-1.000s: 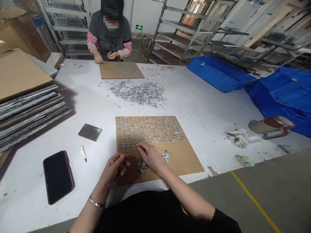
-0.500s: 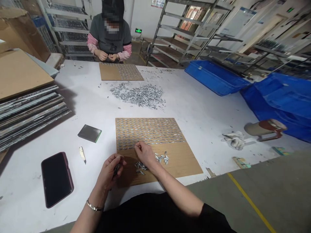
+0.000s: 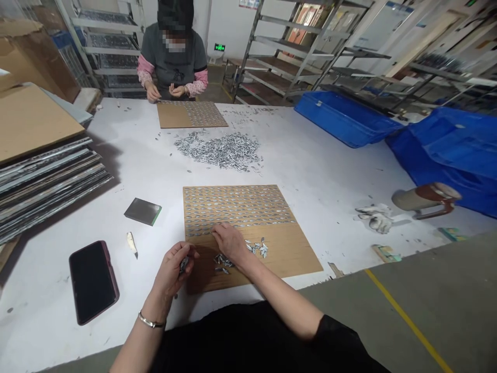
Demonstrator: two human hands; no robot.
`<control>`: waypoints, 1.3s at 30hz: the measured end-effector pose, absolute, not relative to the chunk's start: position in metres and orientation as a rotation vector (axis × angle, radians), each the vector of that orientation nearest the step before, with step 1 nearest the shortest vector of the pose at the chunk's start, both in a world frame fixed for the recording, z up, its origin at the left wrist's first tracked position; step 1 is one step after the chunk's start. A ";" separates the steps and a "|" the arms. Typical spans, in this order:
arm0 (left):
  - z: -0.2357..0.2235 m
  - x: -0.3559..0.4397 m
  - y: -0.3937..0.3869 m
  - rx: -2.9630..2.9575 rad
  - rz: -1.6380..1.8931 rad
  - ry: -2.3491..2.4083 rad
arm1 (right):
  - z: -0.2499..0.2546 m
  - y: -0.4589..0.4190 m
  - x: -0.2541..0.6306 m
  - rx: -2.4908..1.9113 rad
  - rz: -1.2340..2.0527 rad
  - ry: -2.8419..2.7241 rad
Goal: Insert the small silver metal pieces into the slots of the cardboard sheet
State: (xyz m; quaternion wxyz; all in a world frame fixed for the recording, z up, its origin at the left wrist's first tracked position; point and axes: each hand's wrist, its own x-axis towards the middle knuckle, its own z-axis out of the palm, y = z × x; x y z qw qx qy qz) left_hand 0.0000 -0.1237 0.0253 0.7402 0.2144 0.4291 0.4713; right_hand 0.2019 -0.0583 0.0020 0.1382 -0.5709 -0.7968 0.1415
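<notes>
A brown board [image 3: 287,254] lies in front of me, its far part covered with rows of small silvery leaf-shaped pieces [image 3: 236,204]. My left hand [image 3: 174,267] is curled over the board's near left corner, closed around several of these pieces. At the near end of the rows, my right hand [image 3: 229,241] touches the board with its fingertips pinched together; whatever is between them is hidden. Loose pieces [image 3: 256,248] lie on the bare part beside and under my right hand.
A large heap of pieces [image 3: 225,150] lies mid-table. Across from me, a person [image 3: 173,57] works at another board [image 3: 173,116]. At left are a phone [image 3: 93,282], a small knife [image 3: 132,243], a dark block [image 3: 143,211] and stacked boards [image 3: 46,181]; at right, a mug [image 3: 425,197] and blue crates [image 3: 345,119].
My right hand stays pinched at the row's left end, shifted only slightly. The person opposite has moved their hands apart, one down to their board. The view has tilted a little.
</notes>
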 end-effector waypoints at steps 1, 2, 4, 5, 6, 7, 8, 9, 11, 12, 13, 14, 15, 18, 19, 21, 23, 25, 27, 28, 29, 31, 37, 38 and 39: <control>0.025 0.000 -0.124 0.470 1.033 0.942 | 0.003 -0.057 0.201 -1.672 0.402 -2.343; 0.026 0.000 -0.124 0.471 1.032 0.943 | 0.006 -0.055 0.201 -1.686 0.403 -2.376; 0.027 0.001 -0.123 0.468 1.028 0.942 | 0.012 -0.054 0.203 -1.681 0.426 -2.418; 0.028 0.001 -0.123 0.461 1.029 0.940 | 0.016 -0.055 0.205 -1.661 0.444 -2.419; 0.029 0.001 -0.122 0.446 1.032 0.938 | 0.020 -0.057 0.207 -1.628 0.467 -2.412; 0.029 0.000 -0.122 0.422 1.041 0.934 | 0.024 -0.061 0.210 -1.581 0.497 -2.407; 0.030 0.000 -0.120 0.388 1.055 0.923 | 0.028 -0.066 0.213 -1.520 0.538 -2.416; 0.031 -0.001 -0.119 0.339 1.077 0.903 | 0.032 -0.072 0.216 -1.453 0.585 -2.444; 0.032 -0.003 -0.116 0.205 1.130 0.835 | 0.036 -0.085 0.221 -1.344 0.655 -2.544; 0.032 -0.004 -0.115 0.131 1.152 0.792 | 0.037 -0.090 0.222 -1.314 0.660 -2.602; 0.033 -0.005 -0.114 0.068 1.163 0.750 | 0.037 -0.095 0.222 -1.305 0.641 -2.652; 0.033 -0.005 -0.114 0.026 1.160 0.716 | 0.037 -0.098 0.222 -1.308 0.604 -2.691; 0.033 -0.005 -0.115 0.012 1.148 0.694 | 0.037 -0.101 0.221 -1.313 0.563 -2.718; 0.031 -0.002 -0.119 0.139 1.116 0.716 | 0.038 -0.102 0.220 -1.354 0.544 -2.683; 0.031 -0.001 -0.121 0.207 1.110 0.740 | 0.039 -0.101 0.221 -1.390 0.580 -2.617; 0.029 0.000 -0.125 0.315 1.095 0.779 | 0.040 -0.096 0.227 -1.456 0.662 -2.426; 0.028 0.000 -0.126 0.358 1.058 0.789 | 0.037 -0.088 0.234 -1.474 0.705 -2.235; 0.027 0.000 -0.126 0.369 1.026 0.793 | 0.030 -0.079 0.240 -1.470 0.730 -2.083; 0.026 0.000 -0.125 0.366 1.010 0.808 | 0.020 -0.072 0.241 -1.493 0.775 -1.960; 0.026 0.000 -0.124 0.359 1.011 0.818 | 0.015 -0.069 0.240 -1.515 0.801 -1.900; 0.026 0.001 -0.124 0.349 1.017 0.828 | 0.010 -0.067 0.238 -1.539 0.824 -1.839; 0.027 0.001 -0.123 0.339 1.026 0.852 | 0.003 -0.064 0.234 -1.583 0.853 -1.734; 0.026 0.002 -0.125 0.418 0.985 0.913 | -0.001 -0.059 0.225 -1.591 0.715 -1.825; 0.025 0.002 -0.125 0.423 0.985 0.915 | -0.001 -0.057 0.225 -1.604 0.664 -1.863; 0.025 0.002 -0.125 0.426 0.989 0.913 | -0.002 -0.056 0.224 -1.623 0.617 -1.887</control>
